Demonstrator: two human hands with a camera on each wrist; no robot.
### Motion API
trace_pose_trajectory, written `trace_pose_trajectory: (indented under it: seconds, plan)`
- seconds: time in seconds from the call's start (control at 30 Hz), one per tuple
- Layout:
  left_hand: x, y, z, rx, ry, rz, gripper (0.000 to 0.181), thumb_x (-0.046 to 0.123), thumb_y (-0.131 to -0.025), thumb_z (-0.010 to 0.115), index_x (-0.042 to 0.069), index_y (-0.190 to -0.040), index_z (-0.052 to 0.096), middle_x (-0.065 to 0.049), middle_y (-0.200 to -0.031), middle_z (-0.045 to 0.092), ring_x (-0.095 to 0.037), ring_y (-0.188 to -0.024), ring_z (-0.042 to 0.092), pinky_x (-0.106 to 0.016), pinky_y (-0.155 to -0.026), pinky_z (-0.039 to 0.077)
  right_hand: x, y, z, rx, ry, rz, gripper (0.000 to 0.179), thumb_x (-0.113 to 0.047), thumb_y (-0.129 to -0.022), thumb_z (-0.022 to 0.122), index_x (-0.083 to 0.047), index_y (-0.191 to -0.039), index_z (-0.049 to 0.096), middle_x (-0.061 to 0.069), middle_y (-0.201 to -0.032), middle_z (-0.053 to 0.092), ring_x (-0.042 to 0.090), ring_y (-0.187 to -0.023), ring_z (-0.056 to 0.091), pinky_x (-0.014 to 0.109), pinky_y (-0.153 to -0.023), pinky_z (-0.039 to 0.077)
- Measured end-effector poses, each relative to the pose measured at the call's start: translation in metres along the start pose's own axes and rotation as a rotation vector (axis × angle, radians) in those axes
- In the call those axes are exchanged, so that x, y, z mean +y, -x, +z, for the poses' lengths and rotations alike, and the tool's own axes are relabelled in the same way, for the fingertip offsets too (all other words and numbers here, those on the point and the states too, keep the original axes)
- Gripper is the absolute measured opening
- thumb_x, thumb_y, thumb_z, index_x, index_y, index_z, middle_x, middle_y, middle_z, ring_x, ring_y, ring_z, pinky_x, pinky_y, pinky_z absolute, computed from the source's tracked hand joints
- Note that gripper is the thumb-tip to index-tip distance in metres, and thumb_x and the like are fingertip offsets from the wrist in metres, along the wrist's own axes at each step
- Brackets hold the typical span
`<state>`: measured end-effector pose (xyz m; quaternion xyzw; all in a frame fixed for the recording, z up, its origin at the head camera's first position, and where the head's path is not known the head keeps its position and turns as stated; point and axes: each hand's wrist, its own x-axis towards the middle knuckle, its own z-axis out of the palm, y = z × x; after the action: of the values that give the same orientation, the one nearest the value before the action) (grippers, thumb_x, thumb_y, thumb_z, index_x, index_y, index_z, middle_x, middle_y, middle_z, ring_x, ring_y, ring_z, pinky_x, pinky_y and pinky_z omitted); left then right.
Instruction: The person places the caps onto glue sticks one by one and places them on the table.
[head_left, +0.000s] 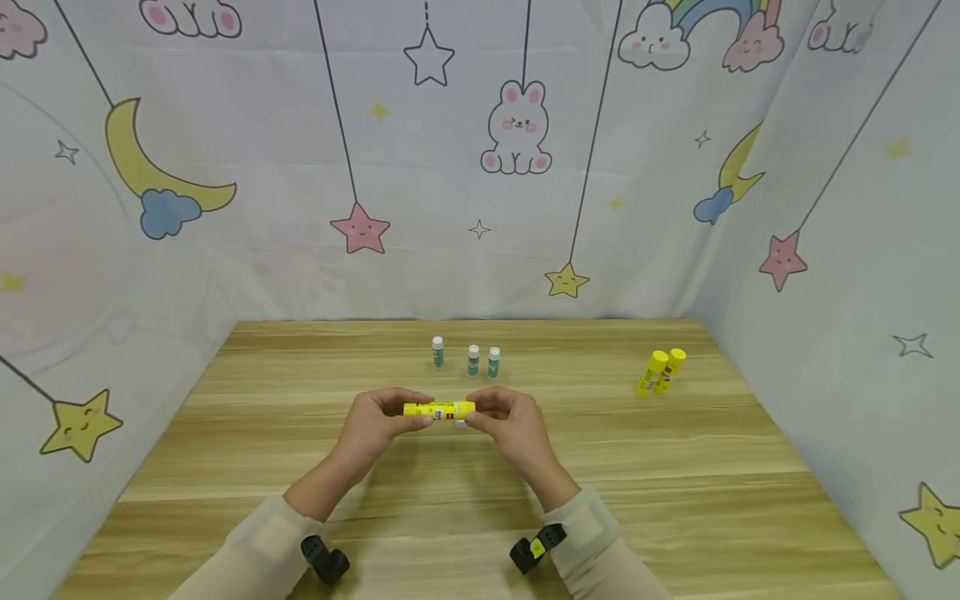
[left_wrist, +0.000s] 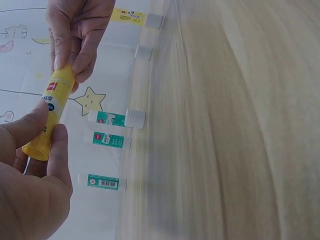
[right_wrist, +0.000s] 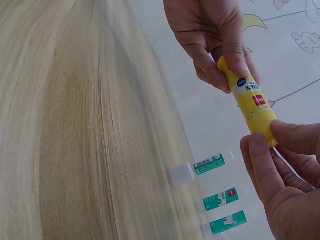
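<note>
A yellow glue stick (head_left: pixel 439 410) lies level between both hands above the table. My left hand (head_left: pixel 377 427) pinches its left end between thumb and fingers. At the other end, the right hand (head_left: pixel 512 421) grips the yellow tube the same way. Just below the stick, a small white ridged cylinder (head_left: pixel 461 423) shows partly; the right wrist view gives a fuller look at this white cylinder (right_wrist: pixel 181 174). Another short white piece (left_wrist: pixel 144 52) appears in the left wrist view.
Three small green glue sticks with white caps stand toward the back: one on the left (head_left: pixel 438 353), a middle one (head_left: pixel 473 361) and one beside it (head_left: pixel 493 362). Two yellow glue sticks (head_left: pixel 652 372) stand at the right. A printed curtain surrounds the wooden table (head_left: pixel 675 467).
</note>
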<state>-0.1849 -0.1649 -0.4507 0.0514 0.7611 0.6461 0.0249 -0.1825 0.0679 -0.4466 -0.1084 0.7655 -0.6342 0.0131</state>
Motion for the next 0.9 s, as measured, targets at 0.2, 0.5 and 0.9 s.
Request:
trace_pose_trajectory:
  seconds: [0.2, 0.5, 0.9]
  plan:
    - [0.0020, 0.0012, 0.0017, 0.000, -0.008, 0.002, 0.031, 0.012, -0.081, 0.086, 0.007, -0.111, 0.078, -0.009, -0.112, 0.073, -0.022, -0.097, 0.064, -0.027, -0.079, 0.058, 0.0010, -0.0003, 0.0000, 0.007, -0.029, 0.001, 0.020, -0.006, -0.089, 0.078, -0.004, -0.109, 0.075, 0.012, -0.106, 0.073, 0.022, -0.094, 0.072, 0.031, -0.080, 0.061]
    - [0.0042, 0.0028, 0.0045, -0.012, -0.001, 0.000, 0.031, 0.011, -0.083, 0.085, 0.005, -0.113, 0.077, -0.011, -0.112, 0.072, -0.022, -0.098, 0.064, -0.026, -0.080, 0.058, -0.0008, 0.0020, -0.0014, 0.017, -0.045, 0.005, 0.021, -0.004, -0.089, 0.078, -0.002, -0.109, 0.076, 0.013, -0.108, 0.073, 0.024, -0.097, 0.072, 0.032, -0.081, 0.061]
    - [0.0019, 0.0016, 0.0052, -0.013, 0.029, -0.014, 0.030, 0.008, -0.082, 0.084, 0.002, -0.110, 0.077, -0.010, -0.113, 0.073, -0.020, -0.097, 0.065, -0.025, -0.081, 0.058, 0.0010, 0.0027, 0.0009, 0.048, -0.023, 0.029, 0.017, -0.004, -0.087, 0.079, -0.005, -0.104, 0.078, 0.009, -0.107, 0.074, 0.021, -0.095, 0.071, 0.030, -0.081, 0.061]
